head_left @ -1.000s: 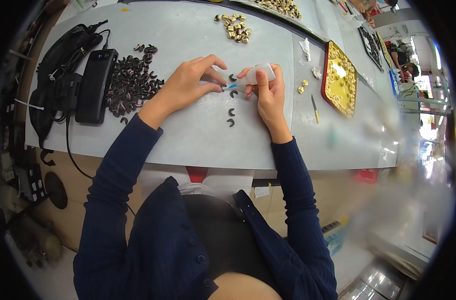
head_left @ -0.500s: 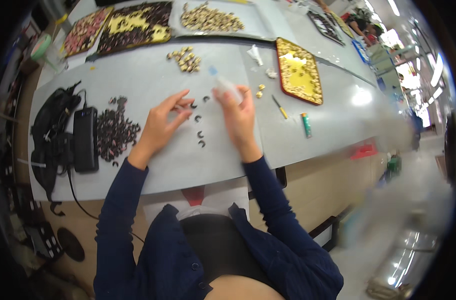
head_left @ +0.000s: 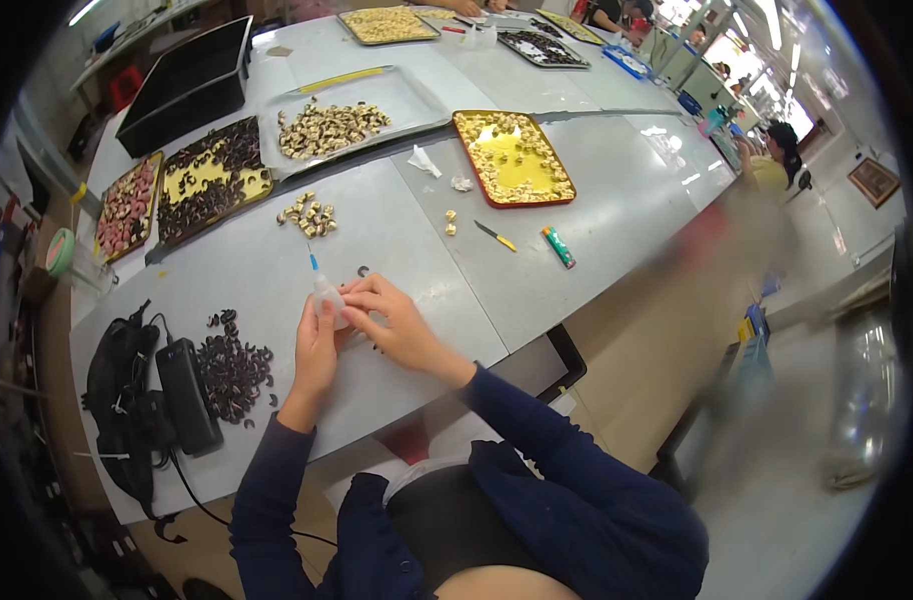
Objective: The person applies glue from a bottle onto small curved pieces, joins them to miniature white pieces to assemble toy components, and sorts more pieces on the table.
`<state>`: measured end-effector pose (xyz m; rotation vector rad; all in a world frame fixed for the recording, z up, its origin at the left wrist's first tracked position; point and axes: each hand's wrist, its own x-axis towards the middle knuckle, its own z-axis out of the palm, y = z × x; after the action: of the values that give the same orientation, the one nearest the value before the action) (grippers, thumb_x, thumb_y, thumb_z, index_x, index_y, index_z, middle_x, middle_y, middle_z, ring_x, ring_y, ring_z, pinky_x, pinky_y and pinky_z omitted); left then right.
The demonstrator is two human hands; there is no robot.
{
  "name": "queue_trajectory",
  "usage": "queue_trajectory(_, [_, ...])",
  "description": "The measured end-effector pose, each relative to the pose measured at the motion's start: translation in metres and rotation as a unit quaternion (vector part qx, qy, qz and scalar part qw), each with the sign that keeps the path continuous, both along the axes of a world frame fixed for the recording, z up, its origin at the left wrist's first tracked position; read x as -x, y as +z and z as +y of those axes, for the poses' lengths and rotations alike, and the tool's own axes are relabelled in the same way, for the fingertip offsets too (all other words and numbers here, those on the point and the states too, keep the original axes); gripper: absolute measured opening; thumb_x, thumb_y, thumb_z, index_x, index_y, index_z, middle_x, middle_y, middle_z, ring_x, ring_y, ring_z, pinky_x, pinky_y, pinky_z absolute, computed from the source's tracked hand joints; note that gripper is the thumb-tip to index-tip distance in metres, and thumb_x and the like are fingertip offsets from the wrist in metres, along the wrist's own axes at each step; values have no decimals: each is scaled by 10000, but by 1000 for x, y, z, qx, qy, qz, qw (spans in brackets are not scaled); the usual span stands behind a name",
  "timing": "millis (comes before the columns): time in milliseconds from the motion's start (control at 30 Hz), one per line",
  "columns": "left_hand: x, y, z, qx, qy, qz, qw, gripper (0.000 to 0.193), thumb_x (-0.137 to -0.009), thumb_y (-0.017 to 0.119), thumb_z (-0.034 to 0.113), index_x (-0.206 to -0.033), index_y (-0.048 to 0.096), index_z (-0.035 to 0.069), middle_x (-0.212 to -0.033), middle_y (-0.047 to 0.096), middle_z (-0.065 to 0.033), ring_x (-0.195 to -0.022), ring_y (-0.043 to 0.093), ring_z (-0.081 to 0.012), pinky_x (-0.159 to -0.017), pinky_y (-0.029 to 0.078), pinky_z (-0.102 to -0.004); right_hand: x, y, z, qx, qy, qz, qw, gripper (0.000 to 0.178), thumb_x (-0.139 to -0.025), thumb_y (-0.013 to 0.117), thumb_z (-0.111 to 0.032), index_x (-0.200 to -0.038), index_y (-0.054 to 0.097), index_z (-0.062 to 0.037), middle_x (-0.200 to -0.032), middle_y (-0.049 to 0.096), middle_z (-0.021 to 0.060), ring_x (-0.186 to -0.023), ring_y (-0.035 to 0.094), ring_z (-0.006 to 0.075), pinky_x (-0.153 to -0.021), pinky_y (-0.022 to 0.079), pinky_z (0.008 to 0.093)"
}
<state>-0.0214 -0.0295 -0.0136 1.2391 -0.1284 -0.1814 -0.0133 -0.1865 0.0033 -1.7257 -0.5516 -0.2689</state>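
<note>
A small translucent squeeze bottle (head_left: 328, 294) with a blue needle tip points away from me above the table. My left hand (head_left: 315, 355) is closed around its left side, the thumb lying against the bottle. From the right, my right hand (head_left: 397, 322) has its bent fingers closed against the same bottle; the fingertips are partly hidden. One dark curved piece (head_left: 363, 270) lies on the table just beyond my hands. Left of them is a heap of similar dark curved pieces (head_left: 235, 372). Farther off sits a small pile of cream-and-dark pieces (head_left: 309, 214).
A yellow tray with a red rim (head_left: 525, 203) holds pale pieces at the right. Near it lie a yellow-handled knife (head_left: 497, 236), a green lighter (head_left: 559, 248) and crumpled tissue (head_left: 424, 161). A black power bank (head_left: 189, 395) with cables is at left. Filled trays and a black bin (head_left: 192, 95) stand behind.
My view has swung, showing more of the far table. My hands have come together around the bottle, which was in my right hand alone while my left was open.
</note>
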Motion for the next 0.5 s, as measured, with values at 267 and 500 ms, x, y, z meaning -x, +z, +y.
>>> queue_trajectory(267, [-15,12,10,-9,92,-41,995,423,-1076,446,372,-1243,497,-14,-1066,638,-104,-855,610,-137,-820,510,-291,-63,4,-167,217,-388,-176,878,138,-918,671,-119,-1015,702,-25,-960,653,121,-902,627,248,-766,512,340])
queue_trajectory(500, [-15,22,14,-36,118,-23,992,435,-1054,516,363,-1267,511,-17,-955,633,-56,-757,539,-88,-699,441,-236,-16,-37,-271,393,-500,-3,771,221,-910,678,-179,-1050,655,-8,-1097,579,198,-1013,555,385,-893,451,460])
